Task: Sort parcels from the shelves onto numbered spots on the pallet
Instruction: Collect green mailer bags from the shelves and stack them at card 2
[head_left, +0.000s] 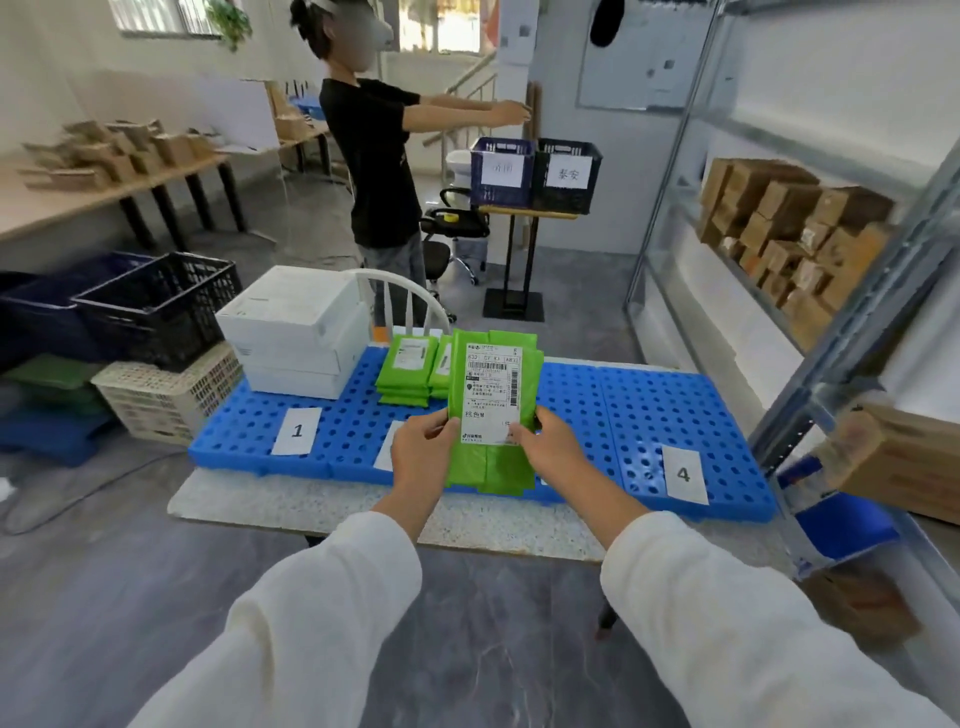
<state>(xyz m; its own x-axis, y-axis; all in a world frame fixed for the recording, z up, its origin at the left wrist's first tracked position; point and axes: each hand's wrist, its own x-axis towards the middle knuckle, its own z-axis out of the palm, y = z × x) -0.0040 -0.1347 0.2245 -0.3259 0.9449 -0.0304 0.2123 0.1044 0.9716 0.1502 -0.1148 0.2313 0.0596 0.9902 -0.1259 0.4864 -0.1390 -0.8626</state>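
Observation:
I hold a green parcel (493, 457) with a white shipping label upright in front of me, above the near edge of the blue pallet (649, 405). My left hand (422, 451) grips its left edge and my right hand (550, 453) its right edge. On the pallet, a stack of white boxes (296, 332) stands behind the paper marked 1 (297, 431). A pile of green parcels (408, 370) lies further right, partly hidden by the held parcel. The paper marked 4 (683, 475) has nothing behind it. The other number papers are mostly hidden by my hands.
A metal shelf rack (831, 322) with brown cardboard boxes (789, 239) stands on the right. Black, blue and cream crates (156, 306) sit left of the pallet. A person in black (379, 171) stands beyond a white chair (400, 299), near two labelled crates (535, 174) on a stand.

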